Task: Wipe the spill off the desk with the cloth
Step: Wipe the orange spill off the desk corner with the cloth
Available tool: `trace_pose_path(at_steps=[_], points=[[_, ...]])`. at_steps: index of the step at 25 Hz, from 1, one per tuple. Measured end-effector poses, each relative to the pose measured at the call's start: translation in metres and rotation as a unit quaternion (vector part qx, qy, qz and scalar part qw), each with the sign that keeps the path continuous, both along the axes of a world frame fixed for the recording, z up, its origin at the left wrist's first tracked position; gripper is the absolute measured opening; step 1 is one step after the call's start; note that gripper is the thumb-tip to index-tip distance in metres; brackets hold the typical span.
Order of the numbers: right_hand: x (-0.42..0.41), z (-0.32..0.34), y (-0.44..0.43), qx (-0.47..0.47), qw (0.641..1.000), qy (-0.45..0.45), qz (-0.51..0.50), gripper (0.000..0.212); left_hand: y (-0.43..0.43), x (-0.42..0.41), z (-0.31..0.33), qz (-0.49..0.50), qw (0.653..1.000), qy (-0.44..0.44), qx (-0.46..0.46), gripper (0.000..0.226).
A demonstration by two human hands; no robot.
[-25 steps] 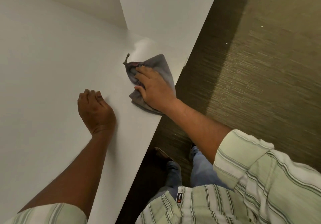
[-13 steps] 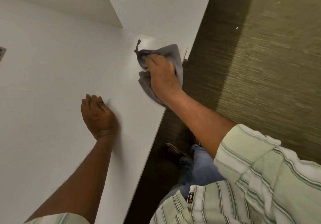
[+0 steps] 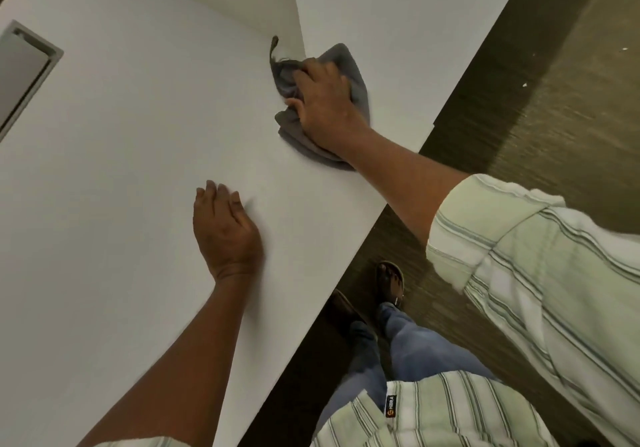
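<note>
A crumpled grey cloth (image 3: 291,127) lies on the white desk (image 3: 121,169) near its far right corner, against the upright white panel. My right hand (image 3: 325,107) presses down on the cloth and grips it, covering its middle. A thin tail of the cloth sticks up at the corner. My left hand (image 3: 225,235) rests flat on the desk nearer to me, fingers together, holding nothing. No wet patch shows on the surface around the cloth.
A white partition panel (image 3: 398,13) rises behind the cloth. A grey recessed cable flap (image 3: 24,68) sits in the desk at far left. The desk's right edge runs diagonally above dark carpet (image 3: 554,100), where my feet in sandals (image 3: 391,283) stand.
My right hand has pushed the cloth farther away, up to the panel at the desk's corner. The shiny patch seen a second ago is no longer visible. My left hand stays planted.
</note>
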State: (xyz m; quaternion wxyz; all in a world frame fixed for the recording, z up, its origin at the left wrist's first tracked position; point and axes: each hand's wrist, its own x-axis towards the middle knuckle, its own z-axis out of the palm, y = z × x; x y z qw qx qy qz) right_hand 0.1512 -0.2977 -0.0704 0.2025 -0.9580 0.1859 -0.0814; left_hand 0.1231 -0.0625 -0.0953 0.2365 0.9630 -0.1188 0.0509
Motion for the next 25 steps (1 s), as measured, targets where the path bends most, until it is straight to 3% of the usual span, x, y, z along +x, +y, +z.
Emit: trace_pose_path(at_steps=[5,12,18,22,25], points=[[0.016,-0.005,0.027,-0.072,0.989,0.024,0.125,0.04,0.002,0.004,-0.002,0.009,0.999,-0.02,-0.025,0.046],[-0.055,-0.008,0.068,-0.071,0.991,-0.03,0.111,0.026,0.003,0.003,0.002,0.001,1.0,-0.02,-0.015,0.047],[-0.048,-0.009,0.018,-0.07,0.983,-0.022,-0.167,0.019,0.003,0.005,0.002,-0.03,0.999,-0.03,-0.015,0.045],[-0.026,-0.01,0.011,-0.046,0.976,0.004,-0.214,0.025,0.005,0.003,0.003,-0.046,0.998,-0.037,-0.005,0.041],[-0.028,-0.007,0.018,-0.021,0.98,0.009,-0.197,0.047,0.007,0.003,0.001,-0.044,0.998,-0.041,-0.02,0.041]])
